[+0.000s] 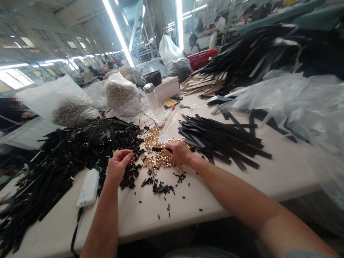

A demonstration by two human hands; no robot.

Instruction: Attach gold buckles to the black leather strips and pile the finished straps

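- Holding a short black strap (158,149) seems to be the step in hand: the right hand (179,152) has its fingers closed on one end, and the other end points toward the left hand.
- The strap is above the gold buckles (152,139), which lie in a loose spread in the middle of the counter (145,222).
- The left hand (116,166) is beside the black loops (130,177), thumb and fingers brought nearly together; whether a small piece is pinched between them, I cannot tell.
- The two hands are apart, with some of the buckles between them.
- On the near side of the buckles lie small black bits (162,188), a few scattered toward the counter's edge.
- Off to the right, a pile of loose straps (223,138) lies fanned out; on the left is a big heap of buckled straps (67,147), near a white device (90,184) with a cable.
- As I judge it, any next move here calls for a steady right grip that leaves the strap's end free, and a fine fingertip pinch on the left, since the small pieces lie crowded and overlapping.
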